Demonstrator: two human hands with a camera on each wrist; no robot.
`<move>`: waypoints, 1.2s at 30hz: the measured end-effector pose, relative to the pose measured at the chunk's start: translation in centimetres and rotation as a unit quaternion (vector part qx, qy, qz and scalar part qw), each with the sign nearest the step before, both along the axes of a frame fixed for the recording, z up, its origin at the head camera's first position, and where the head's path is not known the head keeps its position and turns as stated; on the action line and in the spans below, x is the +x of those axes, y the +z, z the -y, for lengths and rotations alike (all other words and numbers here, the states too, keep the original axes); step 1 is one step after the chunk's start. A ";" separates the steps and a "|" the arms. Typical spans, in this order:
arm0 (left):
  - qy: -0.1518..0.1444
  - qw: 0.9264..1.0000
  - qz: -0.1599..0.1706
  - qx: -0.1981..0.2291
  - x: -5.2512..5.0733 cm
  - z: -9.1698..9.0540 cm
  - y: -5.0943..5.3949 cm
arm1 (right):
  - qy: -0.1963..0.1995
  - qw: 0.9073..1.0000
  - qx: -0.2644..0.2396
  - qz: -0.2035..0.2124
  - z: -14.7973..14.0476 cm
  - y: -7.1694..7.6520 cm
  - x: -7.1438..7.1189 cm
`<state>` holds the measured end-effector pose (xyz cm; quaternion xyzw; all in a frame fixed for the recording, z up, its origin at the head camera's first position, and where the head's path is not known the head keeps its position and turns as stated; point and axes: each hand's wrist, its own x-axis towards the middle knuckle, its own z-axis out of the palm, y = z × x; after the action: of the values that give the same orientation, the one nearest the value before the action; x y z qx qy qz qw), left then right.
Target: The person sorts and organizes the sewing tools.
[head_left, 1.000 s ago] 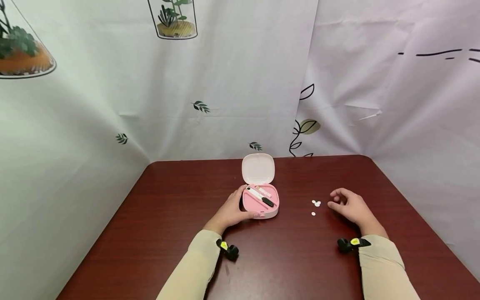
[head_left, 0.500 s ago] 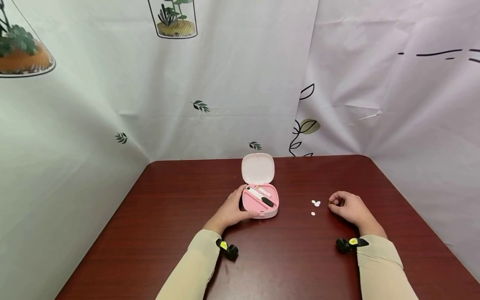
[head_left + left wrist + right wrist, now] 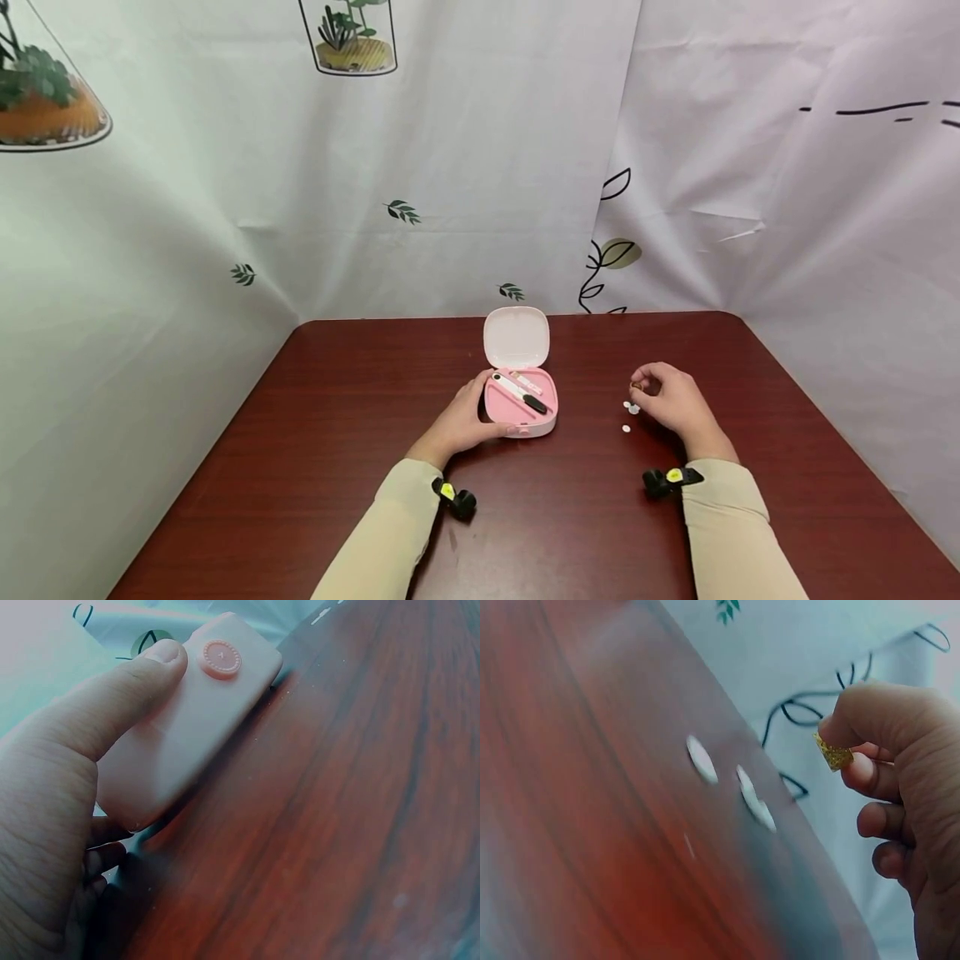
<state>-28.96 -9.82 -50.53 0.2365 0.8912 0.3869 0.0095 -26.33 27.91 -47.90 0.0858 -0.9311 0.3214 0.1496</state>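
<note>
Pink case: one, its base (image 3: pixel 534 431) flat on the table, left of the white pieces, with its single white lid (image 3: pixel 517 337) raised at the back.
Inside the case: two slim things at a slant, one white tool with a black end (image 3: pixel 517 392) and one smaller pink-and-white stick (image 3: pixel 527 382).
Left hand: one hand (image 3: pixel 459 423) spans the near left corner of the case in a wide grip, thumb along the front wall beside the one round pink clasp (image 3: pixel 222 658), other fingers round the left side.
Right hand: one hand (image 3: pixel 667 400) pinches nearly closed, above the table just beside the white pieces, its thumb and forefinger meeting on a small thing.
Gold piece: one, small and glittery (image 3: pixel 832 755), caught between those fingertips.
White pieces: at least three (image 3: pixel 626 428), small, on the table between the case and the right hand; two lie close together, whether touching cannot be told, and one sits nearer the wearer.
Wrists: two cream sleeves (image 3: pixel 378 533), each bearing one black-and-yellow wrist camera (image 3: pixel 455 500).
Setting: one reddish-brown table (image 3: pixel 360 392) before white curtains (image 3: pixel 450 150) printed with leaves and potted plants.
</note>
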 end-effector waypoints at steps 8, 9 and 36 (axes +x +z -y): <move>0.009 1.000 0.016 -0.004 0.1 0.1 -0.2 | 0.035 0.999 -0.006 -0.020 4.7 0.3 -1.6; 0.009 1.000 0.016 -0.002 0.1 0.1 -0.3 | 0.042 0.999 -0.005 -0.023 5.3 0.3 -1.8; 0.008 1.000 0.023 0.002 0.3 0.0 0.1 | 0.090 0.994 0.050 0.024 13.0 1.5 -3.4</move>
<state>-28.71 -9.84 -50.47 0.2208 0.8917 0.3942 0.0266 -29.71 14.88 -46.40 0.1690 -0.9379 0.2883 0.0935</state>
